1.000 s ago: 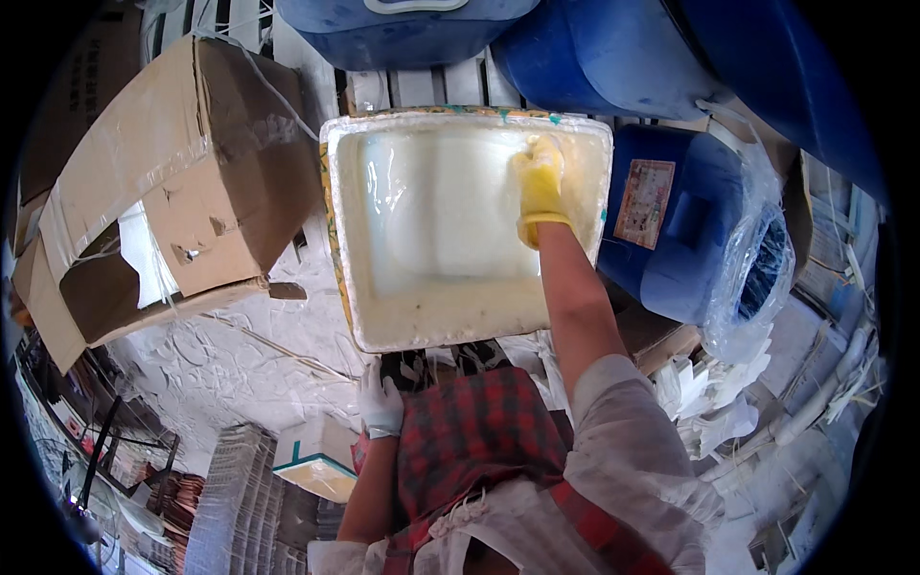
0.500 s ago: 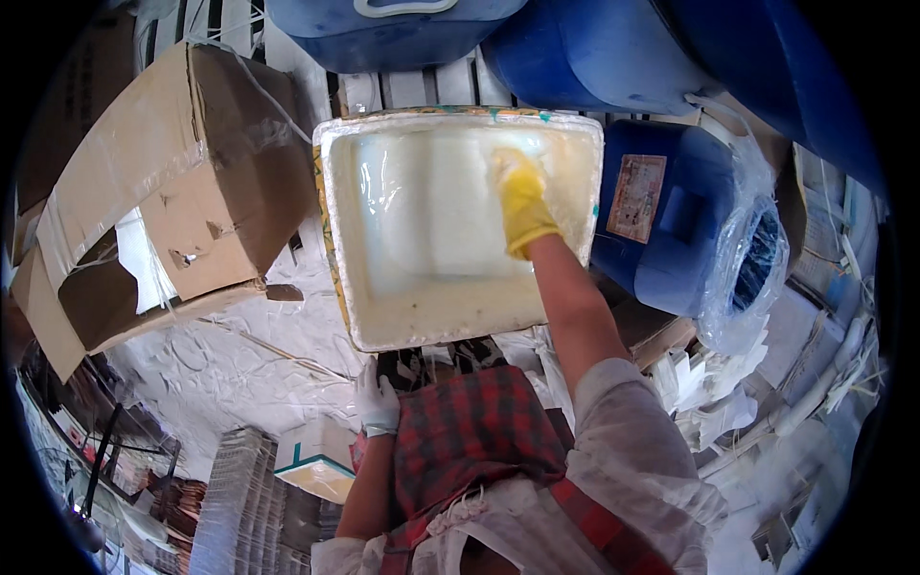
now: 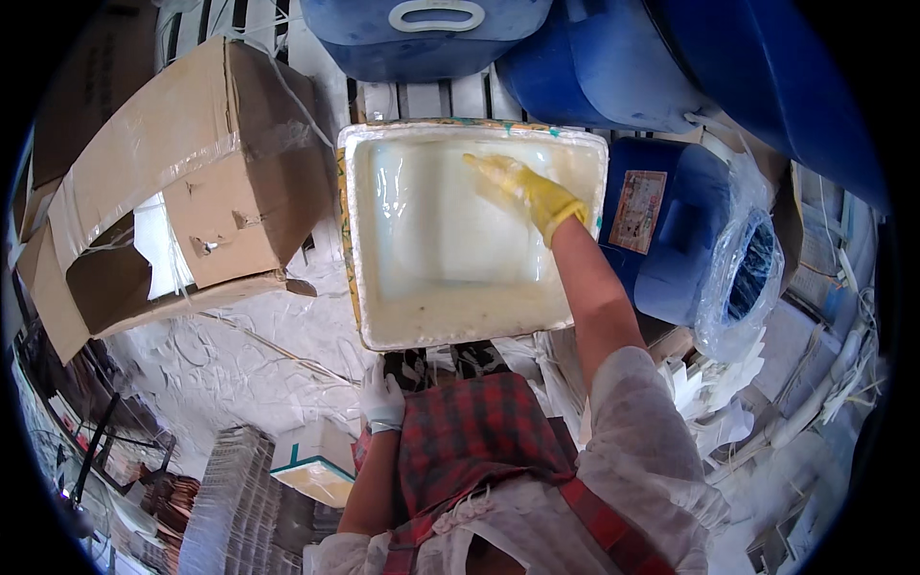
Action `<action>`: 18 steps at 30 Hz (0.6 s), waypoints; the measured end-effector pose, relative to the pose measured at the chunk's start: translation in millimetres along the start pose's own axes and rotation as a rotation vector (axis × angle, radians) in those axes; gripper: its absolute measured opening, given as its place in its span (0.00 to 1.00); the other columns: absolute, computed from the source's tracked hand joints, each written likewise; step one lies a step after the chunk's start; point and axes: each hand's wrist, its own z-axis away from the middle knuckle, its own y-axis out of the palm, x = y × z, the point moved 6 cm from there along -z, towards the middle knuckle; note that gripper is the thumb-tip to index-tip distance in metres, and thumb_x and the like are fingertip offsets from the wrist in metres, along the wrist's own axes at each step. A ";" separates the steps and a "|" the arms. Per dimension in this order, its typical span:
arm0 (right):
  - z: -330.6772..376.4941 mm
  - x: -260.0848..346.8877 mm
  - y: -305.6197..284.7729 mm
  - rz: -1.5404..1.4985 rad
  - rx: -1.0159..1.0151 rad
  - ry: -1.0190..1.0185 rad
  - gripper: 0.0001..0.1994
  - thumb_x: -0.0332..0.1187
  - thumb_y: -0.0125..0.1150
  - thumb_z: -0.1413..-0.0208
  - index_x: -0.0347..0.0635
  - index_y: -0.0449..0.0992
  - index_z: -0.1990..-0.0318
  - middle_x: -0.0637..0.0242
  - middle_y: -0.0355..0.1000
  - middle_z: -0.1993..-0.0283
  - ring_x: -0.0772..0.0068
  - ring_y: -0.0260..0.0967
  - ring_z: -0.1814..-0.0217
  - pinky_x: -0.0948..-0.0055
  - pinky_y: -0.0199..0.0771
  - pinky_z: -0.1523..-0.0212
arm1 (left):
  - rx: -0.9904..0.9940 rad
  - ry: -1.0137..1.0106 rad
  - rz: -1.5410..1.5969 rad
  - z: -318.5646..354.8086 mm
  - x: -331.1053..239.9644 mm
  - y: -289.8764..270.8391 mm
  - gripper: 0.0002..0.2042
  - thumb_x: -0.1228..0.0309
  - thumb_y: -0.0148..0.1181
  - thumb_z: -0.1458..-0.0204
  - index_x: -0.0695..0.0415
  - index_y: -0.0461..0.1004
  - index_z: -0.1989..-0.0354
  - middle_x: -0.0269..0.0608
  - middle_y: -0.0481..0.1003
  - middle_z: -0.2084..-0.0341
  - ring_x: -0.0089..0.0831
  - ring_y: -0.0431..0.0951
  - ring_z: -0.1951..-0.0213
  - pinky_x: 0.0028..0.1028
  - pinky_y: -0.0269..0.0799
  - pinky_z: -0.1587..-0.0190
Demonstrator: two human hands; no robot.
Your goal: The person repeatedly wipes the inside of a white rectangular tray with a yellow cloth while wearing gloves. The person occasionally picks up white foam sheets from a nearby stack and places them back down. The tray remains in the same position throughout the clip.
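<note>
A white foam box (image 3: 464, 335) with a patterned outer side stands in front of me, holding a milky white liquid (image 3: 422, 225). Inside it, at the far right part, is my right hand (image 3: 527, 190) in a yellow rubber glove. Its fingers stretch out toward the left, slightly blurred, at or in the liquid; nothing shows in them. My left hand (image 3: 384, 398), in a white glove, rests against my leg beside the red and black checked apron (image 3: 470, 422). Its fingers lie extended and hold nothing I can see.
Blue plastic jugs (image 3: 431, 43) stand beyond the box, and another blue jug (image 3: 671, 220) with plastic film (image 3: 747, 287) lies at its right. An opened cardboard carton (image 3: 230, 182) sits at the left. A small white box (image 3: 311, 460) and stacked sheets (image 3: 230, 508) are near my left arm.
My right hand has swung leftward in the foam box, its fingers turning from pointing away to pointing left. The view has shifted slightly. My left hand stays at my leg.
</note>
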 end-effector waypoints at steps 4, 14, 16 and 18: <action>13.4 43.2 0.1 0.345 0.005 0.005 0.31 0.49 0.52 0.48 0.46 0.58 0.38 0.60 0.53 0.35 0.62 0.53 0.35 0.68 0.53 0.38 | -0.022 -0.002 -0.006 2.1 4.4 -1.5 0.18 0.76 0.49 0.54 0.62 0.68 0.52 0.53 0.72 0.62 0.50 0.71 0.59 0.42 0.66 0.56; 20.9 40.6 -1.8 0.794 -0.049 -0.260 0.18 0.43 0.55 0.49 0.38 0.74 0.57 0.47 0.70 0.55 0.49 0.68 0.51 0.61 0.67 0.52 | -0.052 0.017 -0.041 2.8 7.3 2.6 0.19 0.74 0.49 0.53 0.59 0.68 0.50 0.51 0.72 0.63 0.48 0.71 0.59 0.41 0.66 0.55; 43.6 45.3 8.2 0.798 -0.036 -0.347 0.18 0.43 0.55 0.49 0.37 0.74 0.58 0.45 0.70 0.56 0.48 0.68 0.52 0.60 0.67 0.53 | -0.014 -0.016 -0.014 0.5 3.4 2.2 0.19 0.74 0.48 0.53 0.58 0.68 0.49 0.50 0.72 0.63 0.48 0.71 0.59 0.41 0.66 0.55; 70.0 68.7 23.3 0.947 0.079 -0.120 0.22 0.45 0.56 0.50 0.36 0.73 0.55 0.45 0.71 0.57 0.47 0.69 0.55 0.61 0.66 0.52 | 0.013 -0.061 0.026 -1.5 -1.0 -0.4 0.20 0.74 0.48 0.52 0.56 0.67 0.48 0.50 0.72 0.62 0.48 0.71 0.59 0.41 0.66 0.55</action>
